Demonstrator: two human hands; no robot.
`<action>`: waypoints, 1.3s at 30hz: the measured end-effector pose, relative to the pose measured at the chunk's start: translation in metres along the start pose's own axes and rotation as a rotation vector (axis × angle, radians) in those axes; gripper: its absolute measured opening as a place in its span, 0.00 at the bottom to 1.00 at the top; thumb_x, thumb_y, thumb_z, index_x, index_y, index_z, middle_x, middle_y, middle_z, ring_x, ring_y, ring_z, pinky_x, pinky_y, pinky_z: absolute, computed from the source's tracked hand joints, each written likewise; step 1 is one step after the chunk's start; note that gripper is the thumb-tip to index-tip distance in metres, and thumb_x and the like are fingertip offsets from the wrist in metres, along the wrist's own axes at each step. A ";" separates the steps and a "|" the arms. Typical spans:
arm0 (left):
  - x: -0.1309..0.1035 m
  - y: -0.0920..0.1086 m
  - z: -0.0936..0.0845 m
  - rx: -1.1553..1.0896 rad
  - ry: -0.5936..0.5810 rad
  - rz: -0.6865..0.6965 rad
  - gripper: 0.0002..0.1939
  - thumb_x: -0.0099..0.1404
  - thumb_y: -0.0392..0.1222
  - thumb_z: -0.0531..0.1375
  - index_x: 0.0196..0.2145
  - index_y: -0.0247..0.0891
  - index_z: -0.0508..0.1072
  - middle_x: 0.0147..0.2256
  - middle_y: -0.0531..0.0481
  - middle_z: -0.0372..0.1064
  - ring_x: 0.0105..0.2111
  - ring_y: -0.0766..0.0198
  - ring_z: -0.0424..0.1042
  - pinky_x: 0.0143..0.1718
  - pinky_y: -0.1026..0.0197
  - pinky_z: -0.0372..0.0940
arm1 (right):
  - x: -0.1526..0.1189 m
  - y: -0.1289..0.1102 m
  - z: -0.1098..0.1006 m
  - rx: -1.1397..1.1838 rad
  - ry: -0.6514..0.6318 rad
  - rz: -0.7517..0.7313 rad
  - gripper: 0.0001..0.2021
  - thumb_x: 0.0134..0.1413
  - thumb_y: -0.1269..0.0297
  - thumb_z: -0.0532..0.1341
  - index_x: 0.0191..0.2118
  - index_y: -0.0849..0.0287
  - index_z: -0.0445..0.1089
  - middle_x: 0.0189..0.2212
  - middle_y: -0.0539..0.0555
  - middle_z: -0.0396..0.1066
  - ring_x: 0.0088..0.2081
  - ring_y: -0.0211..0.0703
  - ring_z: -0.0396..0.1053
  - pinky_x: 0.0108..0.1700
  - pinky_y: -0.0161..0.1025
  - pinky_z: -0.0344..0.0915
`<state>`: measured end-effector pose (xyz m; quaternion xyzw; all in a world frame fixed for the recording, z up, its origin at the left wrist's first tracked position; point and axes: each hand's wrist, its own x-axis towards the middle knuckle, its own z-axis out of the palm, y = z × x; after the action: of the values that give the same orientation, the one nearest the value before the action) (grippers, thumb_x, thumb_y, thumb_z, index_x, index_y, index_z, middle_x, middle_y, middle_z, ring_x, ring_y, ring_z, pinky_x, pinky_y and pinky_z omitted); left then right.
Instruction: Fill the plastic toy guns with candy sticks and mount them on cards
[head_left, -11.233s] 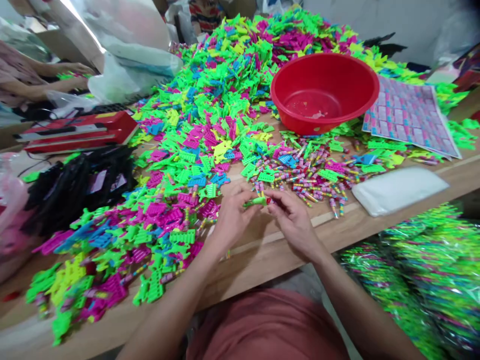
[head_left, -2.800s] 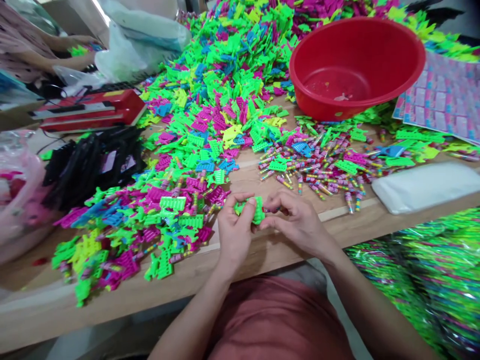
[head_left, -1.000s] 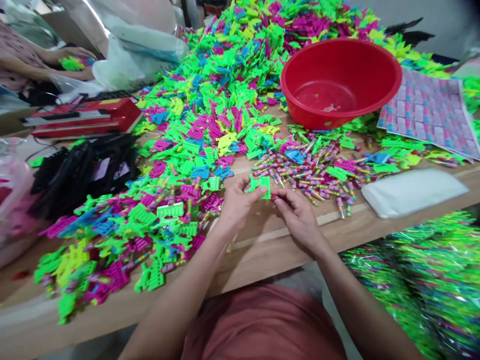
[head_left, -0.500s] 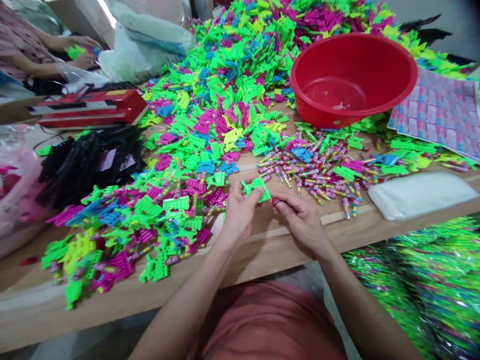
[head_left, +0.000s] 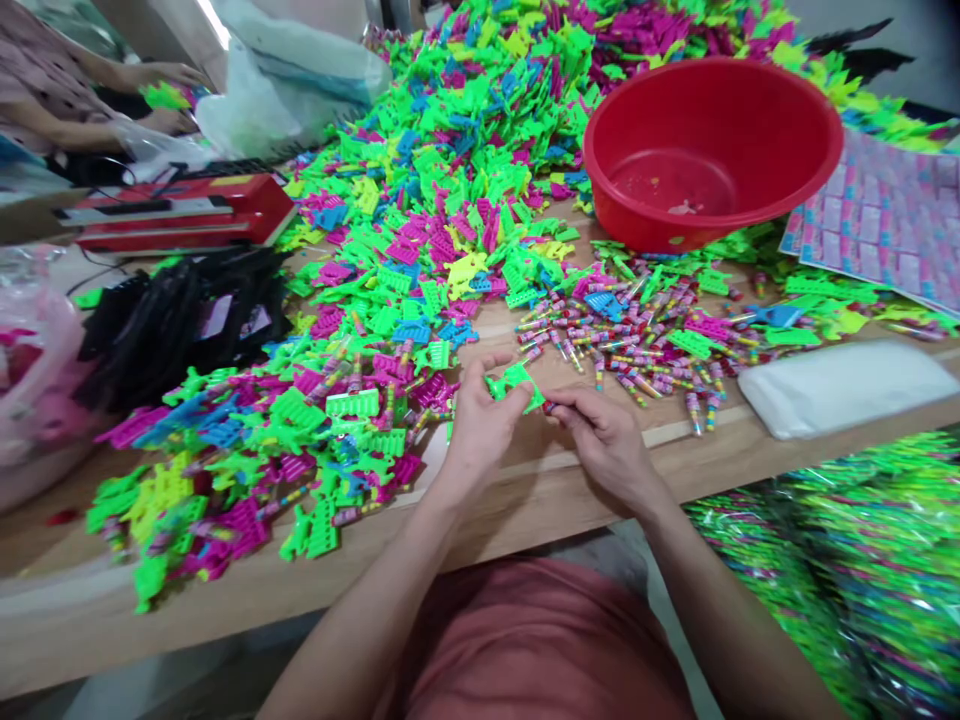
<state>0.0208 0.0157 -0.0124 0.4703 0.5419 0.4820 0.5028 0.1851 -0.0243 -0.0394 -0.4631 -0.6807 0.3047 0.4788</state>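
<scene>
Between the thumb and fingers of my left hand (head_left: 484,420) is a bright green plastic toy piece (head_left: 517,385) with a flat, squarish part. My right hand (head_left: 604,440) pinches a small tube (head_left: 551,407) with a red end, held against the right edge of the green piece; most of the tube is hidden by the fingers. Both hands are above the wooden table (head_left: 540,490) near its front edge. Just beyond them lies a heap of small candy-like tubes (head_left: 637,345) with pink labels. To the left spreads a pile of green, pink, blue and yellow toy pieces (head_left: 300,430).
A red basin (head_left: 712,150) stands at the back right, beside printed sheets (head_left: 892,220). Clear plastic bags (head_left: 847,390) lie at the right edge. A red sealing machine (head_left: 180,215) and black pieces (head_left: 187,320) are at left. Another person's hands (head_left: 169,100) work at far left.
The left index finger has lifted off a little, and the green piece has tilted slightly. The right hand still pinches the tube against it. The view has shifted slightly.
</scene>
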 end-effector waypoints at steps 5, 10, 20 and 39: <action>-0.002 0.005 -0.006 0.010 -0.117 -0.003 0.18 0.54 0.42 0.67 0.44 0.39 0.73 0.33 0.54 0.70 0.29 0.67 0.66 0.31 0.65 0.61 | -0.001 -0.003 -0.004 -0.038 -0.039 0.015 0.11 0.71 0.65 0.56 0.47 0.54 0.77 0.39 0.53 0.79 0.39 0.43 0.75 0.43 0.40 0.70; -0.005 0.015 -0.012 0.036 -0.228 -0.036 0.15 0.55 0.40 0.66 0.42 0.39 0.73 0.33 0.54 0.69 0.29 0.67 0.65 0.30 0.65 0.59 | -0.007 -0.006 -0.002 0.065 -0.086 0.117 0.09 0.70 0.64 0.57 0.46 0.54 0.76 0.36 0.51 0.77 0.36 0.42 0.73 0.40 0.37 0.69; -0.012 0.004 -0.018 -0.118 -0.244 -0.038 0.17 0.65 0.49 0.65 0.49 0.41 0.72 0.37 0.53 0.72 0.32 0.67 0.71 0.33 0.66 0.65 | -0.008 -0.016 -0.005 0.003 -0.162 -0.040 0.20 0.71 0.64 0.58 0.65 0.51 0.67 0.55 0.58 0.73 0.57 0.48 0.72 0.58 0.45 0.71; -0.035 0.011 -0.012 -0.107 -0.201 -0.202 0.14 0.60 0.50 0.67 0.39 0.41 0.71 0.30 0.55 0.71 0.26 0.65 0.71 0.24 0.62 0.73 | -0.004 -0.016 -0.004 0.222 -0.101 0.047 0.09 0.62 0.69 0.66 0.43 0.50 0.83 0.37 0.52 0.80 0.40 0.44 0.77 0.42 0.39 0.73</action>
<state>0.0108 -0.0185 0.0026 0.4317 0.5070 0.4075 0.6249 0.1840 -0.0341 -0.0255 -0.4070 -0.6551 0.4124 0.4849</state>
